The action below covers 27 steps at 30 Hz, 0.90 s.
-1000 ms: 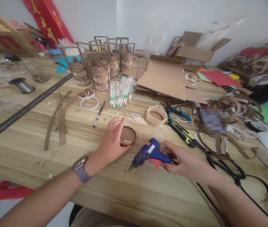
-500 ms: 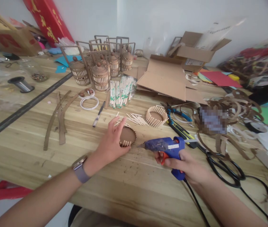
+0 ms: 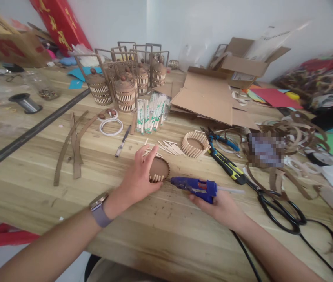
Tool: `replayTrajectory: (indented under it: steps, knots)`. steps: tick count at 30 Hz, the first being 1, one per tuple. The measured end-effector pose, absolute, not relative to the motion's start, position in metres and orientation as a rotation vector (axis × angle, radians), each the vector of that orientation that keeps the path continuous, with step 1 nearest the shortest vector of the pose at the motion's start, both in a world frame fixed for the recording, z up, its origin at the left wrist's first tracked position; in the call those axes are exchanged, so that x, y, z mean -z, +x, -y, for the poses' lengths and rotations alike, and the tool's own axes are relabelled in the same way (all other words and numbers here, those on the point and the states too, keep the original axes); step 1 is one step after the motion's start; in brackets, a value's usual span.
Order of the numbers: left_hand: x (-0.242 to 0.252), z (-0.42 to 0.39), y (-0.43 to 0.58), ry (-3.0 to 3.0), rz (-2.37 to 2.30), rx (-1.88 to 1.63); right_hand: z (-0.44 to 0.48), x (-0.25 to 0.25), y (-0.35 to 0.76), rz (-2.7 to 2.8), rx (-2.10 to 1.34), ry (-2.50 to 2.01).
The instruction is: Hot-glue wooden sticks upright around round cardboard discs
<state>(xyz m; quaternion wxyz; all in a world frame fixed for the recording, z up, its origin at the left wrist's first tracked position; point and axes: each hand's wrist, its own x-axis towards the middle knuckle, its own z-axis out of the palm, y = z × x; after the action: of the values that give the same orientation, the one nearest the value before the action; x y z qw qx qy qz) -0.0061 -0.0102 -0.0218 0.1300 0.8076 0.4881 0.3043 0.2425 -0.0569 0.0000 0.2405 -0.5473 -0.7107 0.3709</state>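
My left hand (image 3: 138, 176) grips the near left edge of a round brown cardboard base (image 3: 159, 167) with a notched rim. A short row of pale wooden sticks (image 3: 156, 178) stands along the base's near side, partly behind my fingers. In my right hand (image 3: 221, 209) is a blue hot glue gun (image 3: 195, 185), its nozzle close to the right side of the base. A clear glue stick juts from its rear. Beyond the base lie loose short sticks (image 3: 170, 147), beside a finished-looking ring of sticks (image 3: 195, 144).
A utility knife (image 3: 228, 163), blue-handled pliers (image 3: 223, 141) and black scissors (image 3: 281, 211) lie to the right. Several lidded stick baskets (image 3: 125, 94) stand at the back near flattened cardboard (image 3: 203, 96). Brown strips (image 3: 75, 152) and a pen (image 3: 122, 141) lie left. The gun's cord (image 3: 245, 254) runs off the near edge.
My right hand has turned the glue gun over onto its side and brought its nozzle slightly left, closer to the base. My left hand stays in place on the base.
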Motion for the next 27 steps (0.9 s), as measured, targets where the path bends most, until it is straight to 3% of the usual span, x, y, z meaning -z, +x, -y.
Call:
replayTrajectory:
  steps: [27]
  knots:
    - [0.0209, 0.0096, -0.0068, 2.352, -1.379, -0.877, 0.0575, 0.0038, 0.2409, 2.099, -0.847, -1.476]
